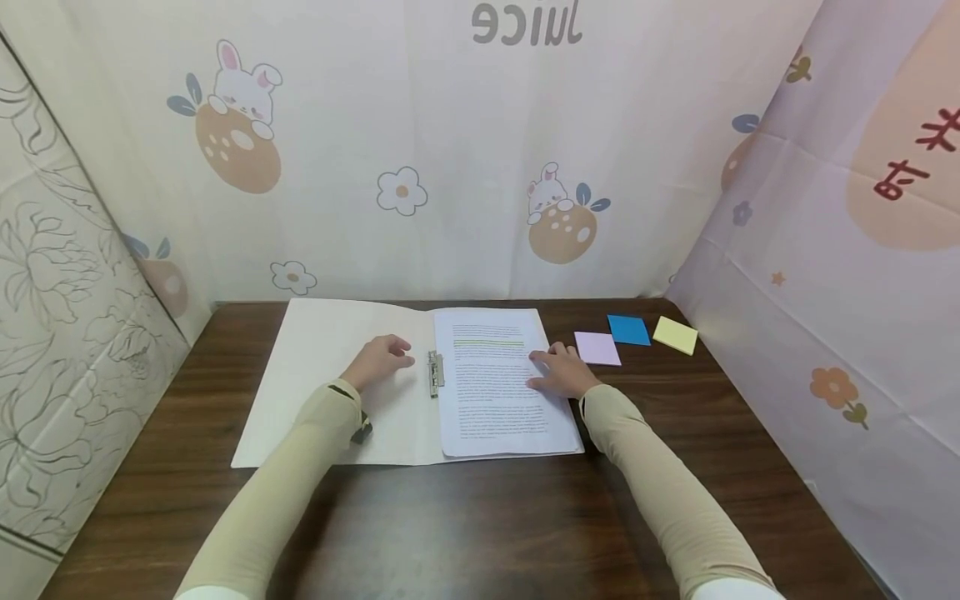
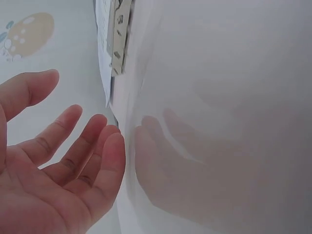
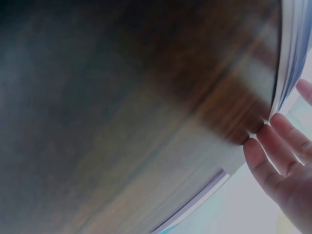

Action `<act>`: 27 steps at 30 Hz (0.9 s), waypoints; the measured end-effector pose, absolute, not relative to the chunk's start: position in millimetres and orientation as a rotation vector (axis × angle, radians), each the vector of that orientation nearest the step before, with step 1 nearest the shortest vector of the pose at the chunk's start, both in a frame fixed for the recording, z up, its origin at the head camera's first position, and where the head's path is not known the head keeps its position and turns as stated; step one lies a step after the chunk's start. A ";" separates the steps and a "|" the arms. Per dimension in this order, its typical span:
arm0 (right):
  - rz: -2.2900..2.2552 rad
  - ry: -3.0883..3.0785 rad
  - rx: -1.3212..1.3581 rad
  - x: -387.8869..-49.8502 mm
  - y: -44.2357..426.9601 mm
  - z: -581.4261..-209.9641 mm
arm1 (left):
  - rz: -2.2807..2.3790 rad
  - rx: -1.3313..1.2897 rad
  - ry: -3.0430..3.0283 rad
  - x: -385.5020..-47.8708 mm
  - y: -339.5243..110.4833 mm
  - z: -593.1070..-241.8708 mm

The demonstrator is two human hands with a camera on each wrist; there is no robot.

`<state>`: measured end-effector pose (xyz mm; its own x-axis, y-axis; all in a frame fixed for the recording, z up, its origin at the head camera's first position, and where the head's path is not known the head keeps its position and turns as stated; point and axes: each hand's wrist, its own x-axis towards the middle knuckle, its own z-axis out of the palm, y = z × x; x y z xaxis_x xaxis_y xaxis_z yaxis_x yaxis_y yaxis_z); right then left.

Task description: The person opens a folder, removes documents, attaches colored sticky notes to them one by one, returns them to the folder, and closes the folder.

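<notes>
A white folder (image 1: pixel 330 333) lies open on the dark wooden table, with a metal clip (image 1: pixel 435 374) along its inner fold. On its right side sits a stack of printed sheets (image 1: pixel 495 400), the top one bearing a green highlighted line. My left hand (image 1: pixel 377 362) hovers over the bare left cover, fingers loosely bent and holding nothing; the left wrist view shows its palm (image 2: pixel 44 190) beside the cover. At the sheets' right edge is my right hand (image 1: pixel 566 372). In the right wrist view its fingertips (image 3: pixel 252 148) touch the edge of the folder and sheets, the thumb apart from them.
Right of the folder lie a lilac sticky note pad (image 1: pixel 597 348), a blue one (image 1: pixel 628 330) and a yellow one (image 1: pixel 676 336). The wooden table (image 1: pixel 450 533) extends in front. Printed curtains (image 1: pixel 465 100) stand behind and at the sides.
</notes>
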<state>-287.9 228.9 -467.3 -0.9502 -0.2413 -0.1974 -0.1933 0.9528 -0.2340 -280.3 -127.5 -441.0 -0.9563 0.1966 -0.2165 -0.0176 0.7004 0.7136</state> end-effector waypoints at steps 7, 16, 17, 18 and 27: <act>-0.312 2.881 -0.315 -287.9 228.9 -467.7 | 1.111 0.150 2.630 -279.4 -117.1 -442.7; -0.319 2.886 -0.315 -288.3 228.4 -467.1 | 1.045 0.184 2.645 -276.0 -106.3 -447.5; -0.321 2.884 -0.316 -288.3 228.3 -466.7 | 1.039 0.181 2.643 -275.5 -105.1 -447.9; -0.322 2.883 -0.317 -288.3 228.2 -466.4 | 1.034 0.179 2.642 -275.2 -104.1 -448.3; -0.326 2.885 -0.321 -286.2 227.7 -464.2 | 0.904 0.220 2.674 -277.1 -97.3 -456.0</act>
<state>-286.2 227.7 -464.2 -0.9520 -0.2387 -0.1917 -0.1899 0.9515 -0.2420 -277.1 -97.3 -456.0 -0.9404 0.2407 -0.2404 0.0455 0.7893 0.6123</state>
